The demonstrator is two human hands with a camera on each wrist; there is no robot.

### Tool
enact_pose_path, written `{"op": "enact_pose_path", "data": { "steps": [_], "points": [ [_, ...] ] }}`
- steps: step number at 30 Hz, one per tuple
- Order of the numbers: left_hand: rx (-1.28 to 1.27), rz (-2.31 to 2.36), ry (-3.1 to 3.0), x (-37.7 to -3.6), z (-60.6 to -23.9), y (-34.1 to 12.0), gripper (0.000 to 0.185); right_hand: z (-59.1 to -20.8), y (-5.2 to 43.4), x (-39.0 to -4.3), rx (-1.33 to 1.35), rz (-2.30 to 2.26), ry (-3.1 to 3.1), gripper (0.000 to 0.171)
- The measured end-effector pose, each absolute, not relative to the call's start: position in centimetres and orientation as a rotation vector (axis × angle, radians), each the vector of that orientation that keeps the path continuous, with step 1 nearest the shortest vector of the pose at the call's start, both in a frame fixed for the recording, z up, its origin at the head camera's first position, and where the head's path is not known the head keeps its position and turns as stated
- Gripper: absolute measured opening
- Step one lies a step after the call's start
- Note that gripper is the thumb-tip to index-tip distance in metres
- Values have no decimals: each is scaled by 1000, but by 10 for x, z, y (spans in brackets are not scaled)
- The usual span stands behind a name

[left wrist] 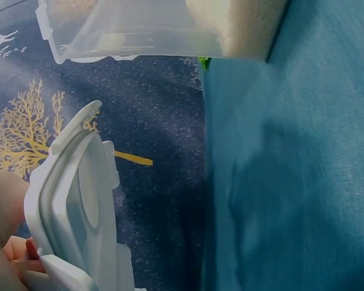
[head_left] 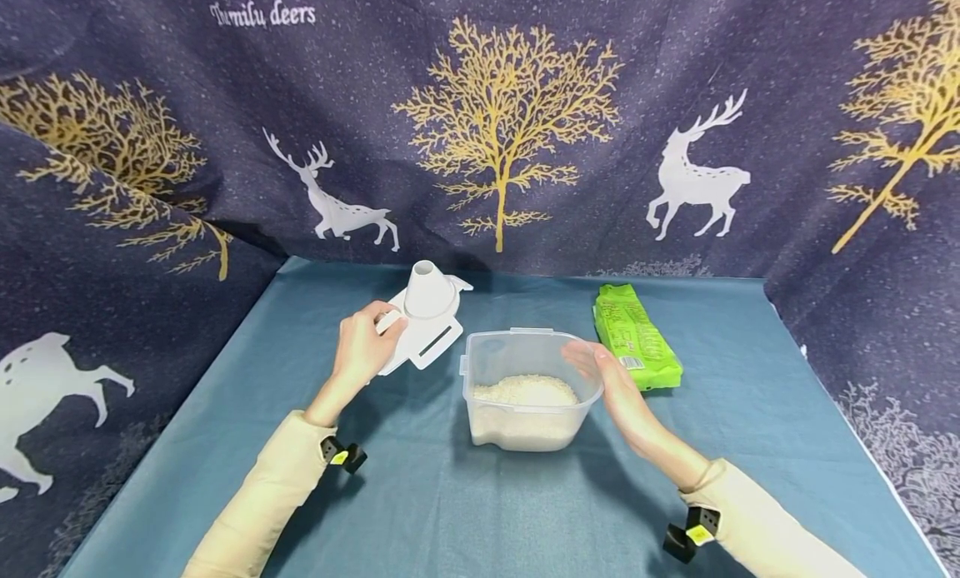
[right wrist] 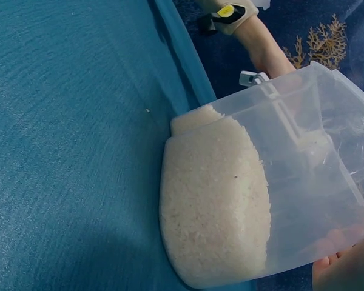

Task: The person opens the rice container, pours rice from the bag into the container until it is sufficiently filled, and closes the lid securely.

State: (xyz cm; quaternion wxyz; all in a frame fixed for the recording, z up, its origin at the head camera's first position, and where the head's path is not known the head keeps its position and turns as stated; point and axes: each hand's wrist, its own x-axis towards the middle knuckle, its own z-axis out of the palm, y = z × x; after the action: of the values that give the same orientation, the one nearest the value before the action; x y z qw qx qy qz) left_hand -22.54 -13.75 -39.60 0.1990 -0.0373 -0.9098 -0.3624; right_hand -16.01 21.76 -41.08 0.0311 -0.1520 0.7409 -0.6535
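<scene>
A clear plastic container (head_left: 480, 355) stands on the table, its top uncovered, partly filled with white rice (head_left: 532, 390). To its left, my left hand (head_left: 363, 341) pinches the edge of a white lid (head_left: 430, 296), which has a cone-shaped spout and side latches. The lid (left wrist: 79, 194) is held up and tilted in the left wrist view. On the other side, my right hand (head_left: 621, 386) rests against the container's right wall with its fingers extended. The right fingertips (right wrist: 337, 242) show through the clear wall in the right wrist view.
A green printed bag (head_left: 637, 336) lies behind and to the right of the container. Blue cloth (head_left: 517, 511) covers the table. A dark curtain (head_left: 570, 145) with trees and deer hangs along the back edge.
</scene>
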Motion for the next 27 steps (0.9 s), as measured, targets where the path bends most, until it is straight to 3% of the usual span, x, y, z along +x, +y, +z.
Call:
{"op": "enact_pose_path", "data": {
  "steps": [27],
  "points": [
    [-125, -1042, -2436, -218, -380, -139, 20, -411, 218, -160, -432, -2007, 2288, 56]
  ]
}}
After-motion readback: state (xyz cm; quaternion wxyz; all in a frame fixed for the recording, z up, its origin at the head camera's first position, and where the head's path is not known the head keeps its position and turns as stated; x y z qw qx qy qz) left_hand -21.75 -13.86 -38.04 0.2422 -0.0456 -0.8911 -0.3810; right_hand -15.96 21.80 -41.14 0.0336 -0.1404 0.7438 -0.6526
